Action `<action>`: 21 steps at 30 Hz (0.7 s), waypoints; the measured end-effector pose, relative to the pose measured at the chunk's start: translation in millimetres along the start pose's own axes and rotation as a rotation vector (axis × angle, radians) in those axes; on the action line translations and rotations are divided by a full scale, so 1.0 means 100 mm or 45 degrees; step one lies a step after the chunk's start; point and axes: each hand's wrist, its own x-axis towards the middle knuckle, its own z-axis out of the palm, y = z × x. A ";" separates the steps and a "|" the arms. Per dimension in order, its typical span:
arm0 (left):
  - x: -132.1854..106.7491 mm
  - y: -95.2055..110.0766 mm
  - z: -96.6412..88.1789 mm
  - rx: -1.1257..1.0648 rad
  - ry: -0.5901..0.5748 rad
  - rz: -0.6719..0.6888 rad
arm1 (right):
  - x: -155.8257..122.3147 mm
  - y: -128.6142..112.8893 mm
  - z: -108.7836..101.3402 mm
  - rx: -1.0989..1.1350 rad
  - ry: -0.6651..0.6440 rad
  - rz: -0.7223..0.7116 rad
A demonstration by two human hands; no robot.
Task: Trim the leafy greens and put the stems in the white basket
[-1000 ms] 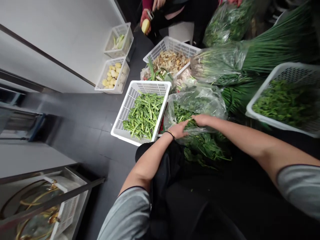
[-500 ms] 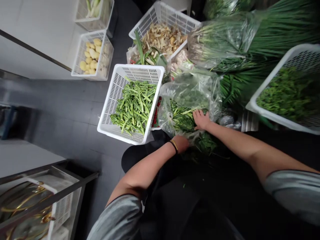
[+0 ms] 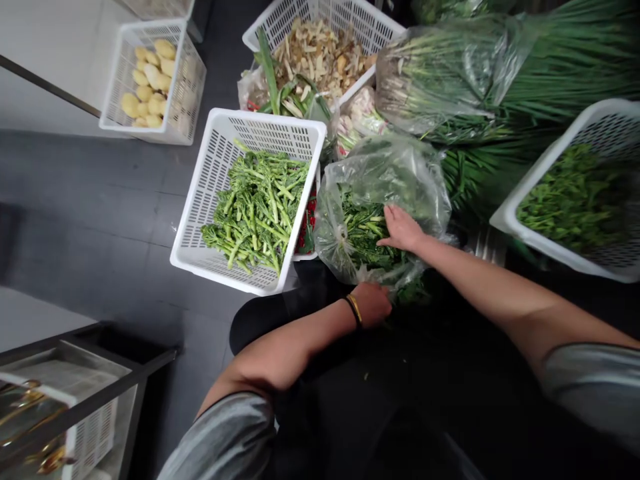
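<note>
A clear plastic bag (image 3: 333, 200) of leafy green stalks (image 3: 367, 230) lies in front of my knees. My right hand (image 3: 404, 231) reaches inside its mouth, fingers stretched out and thumb apart, touching the greens. At the bag's near edge my left hand (image 3: 371, 305), with bands at the wrist, is closed on the plastic; its fingertips are partly hidden. Loose dark leaves (image 3: 414, 292) show just beyond that hand. Left of the bag stands a white slotted basket (image 3: 200, 193) with a heap of trimmed green stems (image 3: 257, 210).
Behind are a basket of peelings (image 3: 325, 60), garlic bulbs (image 3: 363, 113) and long green stalks in plastic (image 3: 450, 73). A basket of leafy greens (image 3: 575, 193) stands right, a crate of potatoes (image 3: 150, 80) far left. A metal rack (image 3: 135, 373) is at lower left.
The bag's mouth spreads wider over the greens. My left hand has shifted slightly right and down, and my right hand sits a little lower on the greens. The view has moved somewhat.
</note>
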 end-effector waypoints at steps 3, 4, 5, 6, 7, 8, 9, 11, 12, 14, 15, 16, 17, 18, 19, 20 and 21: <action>0.00 -0.02 0.05 0.256 -0.050 0.079 | -0.03 -0.08 0.22 -0.107 -0.120 0.134; 0.00 -0.02 0.07 0.332 -0.061 0.110 | -0.06 -0.08 0.28 -0.135 -0.142 0.118; 0.00 -0.03 0.08 0.392 -0.064 0.139 | -0.11 -0.05 0.33 -0.153 -0.156 0.072; 0.00 -0.03 0.09 0.435 -0.055 0.162 | -0.15 -0.02 0.36 -0.160 -0.170 0.020; 0.00 -0.03 0.09 0.463 -0.035 0.176 | -0.18 0.02 0.37 -0.158 -0.183 -0.019; 0.01 -0.03 0.09 0.479 -0.011 0.177 | -0.21 0.06 0.38 -0.156 -0.192 -0.031; 0.02 -0.02 0.08 0.482 0.006 0.160 | -0.22 0.10 0.38 -0.160 -0.201 -0.018; 0.04 0.01 0.04 0.464 -0.060 0.108 | -0.23 0.12 0.38 -0.174 -0.218 0.061; 0.06 0.03 0.02 0.463 -0.149 0.079 | -0.22 0.11 0.39 -0.178 -0.226 0.108; 0.09 0.07 -0.03 0.499 -0.380 0.020 | -0.21 0.06 0.38 -0.175 -0.243 0.178; 0.10 0.09 -0.05 0.534 -0.490 -0.009 | -0.19 0.05 0.35 -0.167 -0.253 0.195; 0.12 0.12 -0.07 0.572 -0.576 -0.039 | -0.18 0.04 0.31 -0.155 -0.264 0.202; 0.13 0.14 -0.09 0.605 -0.640 -0.072 | -0.16 0.05 0.23 -0.141 -0.272 0.198; 0.14 0.16 -0.11 0.629 -0.691 -0.100 | -0.15 0.06 0.14 -0.129 -0.276 0.185; 0.15 0.18 -0.13 0.645 -0.732 -0.124 | -0.13 0.08 0.03 -0.117 -0.273 0.165; 0.16 0.20 -0.17 0.653 -0.764 -0.148 | -0.12 0.10 -0.08 -0.106 -0.265 0.141; 0.17 0.22 -0.22 0.653 -0.781 -0.172 | -0.11 0.11 -0.19 -0.095 -0.257 0.115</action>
